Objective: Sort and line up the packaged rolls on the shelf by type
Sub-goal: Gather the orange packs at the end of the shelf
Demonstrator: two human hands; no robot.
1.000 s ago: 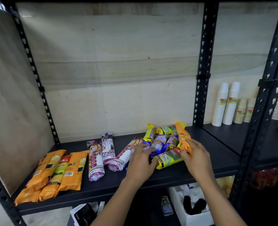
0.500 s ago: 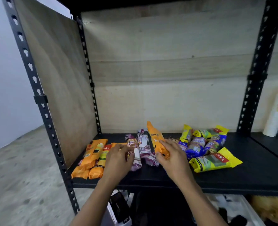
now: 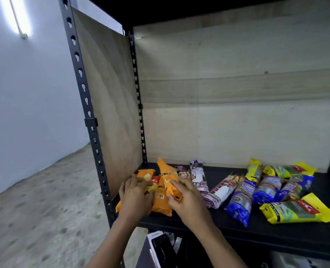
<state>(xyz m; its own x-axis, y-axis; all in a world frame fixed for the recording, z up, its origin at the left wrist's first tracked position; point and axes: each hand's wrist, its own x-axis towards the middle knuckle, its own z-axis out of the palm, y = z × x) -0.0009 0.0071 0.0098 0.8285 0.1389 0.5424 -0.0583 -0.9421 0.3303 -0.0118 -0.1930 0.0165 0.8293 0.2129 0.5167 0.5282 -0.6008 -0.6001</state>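
Now both hands (image 3: 135,198) on orange rolls (image 3: 161,200)

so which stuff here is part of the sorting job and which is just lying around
Job: orange rolls, one in the right hand; purple-and-white rolls; blue rolls; yellow rolls; shelf.
Lying about: box below the shelf.

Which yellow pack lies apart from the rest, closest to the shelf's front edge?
The big yellow pack at front right, lying crosswise alone; the other yellow packs sit at the back against the blue ones.
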